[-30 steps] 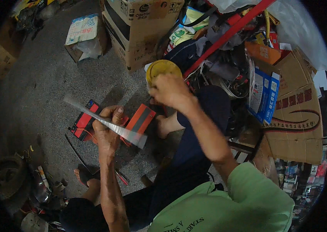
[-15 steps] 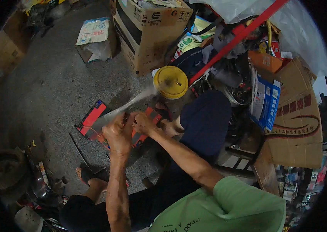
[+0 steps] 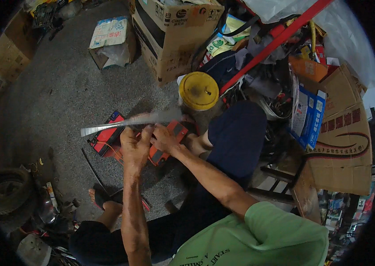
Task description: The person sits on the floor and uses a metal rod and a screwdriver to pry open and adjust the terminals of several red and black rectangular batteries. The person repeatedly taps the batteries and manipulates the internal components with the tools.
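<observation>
A long, pale, shiny strip (image 3: 101,128), blurred over much of its length, runs crosswise just beyond my hands; its material I cannot tell. My left hand (image 3: 135,144) is closed with its thumb up against the strip's middle. Close by, fingertips almost touching the left thumb, my right hand (image 3: 164,139) is closed in a pinch; what sits between its fingers is hidden. Under the hands, on the floor between my feet, lies a red and black boxy unit (image 3: 107,135) with a thin wire along it. Its orange-red part (image 3: 157,155) shows between my wrists.
Beyond my right hand stands a yellow-lidded bucket (image 3: 199,91). A large carton (image 3: 176,42) and a small box (image 3: 113,42) are farther off. A thin dark rod (image 3: 92,166) lies near my left foot. A red bar (image 3: 276,44) slants over clutter at right; a tyre (image 3: 8,190) lies left.
The pale strip has swung from a steep slant to nearly level, its left end now sticking out past the red and black unit. My left hand has turned slightly; both hands stay close together.
</observation>
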`<state>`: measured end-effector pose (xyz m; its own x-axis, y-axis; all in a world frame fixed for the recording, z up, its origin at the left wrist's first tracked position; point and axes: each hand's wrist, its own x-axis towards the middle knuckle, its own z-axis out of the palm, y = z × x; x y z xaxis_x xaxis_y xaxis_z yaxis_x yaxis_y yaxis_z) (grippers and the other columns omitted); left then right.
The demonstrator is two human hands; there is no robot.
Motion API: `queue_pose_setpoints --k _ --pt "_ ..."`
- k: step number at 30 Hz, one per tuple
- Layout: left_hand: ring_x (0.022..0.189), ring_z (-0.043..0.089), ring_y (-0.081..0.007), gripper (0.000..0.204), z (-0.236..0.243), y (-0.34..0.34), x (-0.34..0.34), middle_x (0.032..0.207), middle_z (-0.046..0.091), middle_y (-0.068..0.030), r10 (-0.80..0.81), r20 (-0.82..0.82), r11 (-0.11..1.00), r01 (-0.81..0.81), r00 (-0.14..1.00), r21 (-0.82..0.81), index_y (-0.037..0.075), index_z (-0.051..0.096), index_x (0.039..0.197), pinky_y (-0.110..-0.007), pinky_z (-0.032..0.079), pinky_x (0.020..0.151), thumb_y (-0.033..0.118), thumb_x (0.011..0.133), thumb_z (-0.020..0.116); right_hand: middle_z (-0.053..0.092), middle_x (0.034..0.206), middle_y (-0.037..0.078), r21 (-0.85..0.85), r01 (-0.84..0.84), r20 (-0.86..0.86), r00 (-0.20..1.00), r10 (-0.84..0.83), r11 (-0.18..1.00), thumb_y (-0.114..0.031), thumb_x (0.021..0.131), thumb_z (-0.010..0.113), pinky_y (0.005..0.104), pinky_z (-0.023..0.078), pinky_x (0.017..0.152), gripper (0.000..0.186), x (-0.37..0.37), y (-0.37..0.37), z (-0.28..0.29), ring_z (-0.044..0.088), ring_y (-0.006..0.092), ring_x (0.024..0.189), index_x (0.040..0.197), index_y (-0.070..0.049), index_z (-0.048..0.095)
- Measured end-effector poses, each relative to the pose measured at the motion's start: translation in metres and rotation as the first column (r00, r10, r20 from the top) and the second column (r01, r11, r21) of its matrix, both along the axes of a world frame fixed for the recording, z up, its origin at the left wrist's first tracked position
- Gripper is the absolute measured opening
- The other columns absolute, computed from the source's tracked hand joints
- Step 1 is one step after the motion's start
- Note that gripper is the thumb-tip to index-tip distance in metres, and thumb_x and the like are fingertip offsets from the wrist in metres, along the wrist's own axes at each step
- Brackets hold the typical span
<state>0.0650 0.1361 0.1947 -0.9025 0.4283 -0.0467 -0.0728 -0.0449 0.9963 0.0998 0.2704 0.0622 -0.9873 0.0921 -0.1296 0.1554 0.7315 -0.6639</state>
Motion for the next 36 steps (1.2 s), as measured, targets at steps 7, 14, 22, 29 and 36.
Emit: queue_pose_setpoints --k 7,14,22,29,36 --pt "0.104 0.067 -0.0205 0.017 -0.013 -0.014 -0.006 0.114 0.068 -0.0102 0.013 -0.19 0.993 -0.034 0.982 -0.11 -0.003 0.062 0.114 -0.037 0.055 0.091 -0.003 0.099 0.055 0.059 0.123 0.022 -0.054 0.007 0.131 0.991 0.0 0.999 -0.021 0.089 0.066 0.0501 0.048 0.095 0.036 -0.001 -0.005 0.014 0.057 0.0401 0.118 0.121 -0.005 0.062" --pt "0.094 0.069 -0.0152 0.015 -0.015 -0.01 -0.001 0.098 0.073 -0.0087 0.254 -0.248 0.938 -0.301 0.935 -0.173 -0.003 0.068 0.106 -0.031 0.056 0.085 -0.004 0.091 0.068 0.059 0.11 0.019 -0.025 0.013 -0.099 0.995 -0.015 1.0 -0.022 0.09 0.066 0.0551 0.046 0.093 0.033 0.008 -0.003 -0.01 0.058 0.0408 0.111 0.12 -0.01 0.062" --pt "0.08 0.071 -0.0154 0.018 -0.013 -0.018 -0.004 0.086 0.075 -0.0114 0.435 -0.3 0.863 -0.488 0.849 -0.132 -0.006 0.07 0.101 -0.03 0.057 0.072 0.001 0.086 0.076 0.056 0.1 0.017 -0.019 -0.032 -0.091 0.995 0.03 0.999 -0.017 0.091 0.062 0.0492 0.049 0.079 0.025 0.007 0.002 -0.004 0.06 0.0385 0.097 0.115 -0.01 0.063" --pt "0.084 0.071 -0.0196 0.02 0.003 -0.038 -0.011 0.095 0.072 -0.0143 0.283 -0.28 0.905 -0.352 0.918 -0.239 -0.007 0.064 0.111 -0.034 0.059 0.073 0.005 0.095 0.065 0.057 0.098 0.015 0.064 -0.064 -0.135 0.988 0.072 0.996 -0.018 0.091 0.063 0.0478 0.05 0.074 0.025 0.009 -0.001 -0.004 0.061 0.0365 0.088 0.115 -0.01 0.064" --pt "0.097 0.068 -0.0192 0.016 0.001 -0.032 -0.005 0.108 0.068 -0.0092 -0.048 -0.272 0.986 0.001 0.961 -0.169 0.002 0.061 0.113 -0.035 0.057 0.079 0.0 0.097 0.056 0.058 0.102 0.015 -0.008 -0.015 -0.157 0.988 0.014 1.0 -0.014 0.09 0.064 0.0477 0.051 0.078 0.024 0.009 -0.004 -0.004 0.062 0.0362 0.095 0.112 -0.008 0.065"
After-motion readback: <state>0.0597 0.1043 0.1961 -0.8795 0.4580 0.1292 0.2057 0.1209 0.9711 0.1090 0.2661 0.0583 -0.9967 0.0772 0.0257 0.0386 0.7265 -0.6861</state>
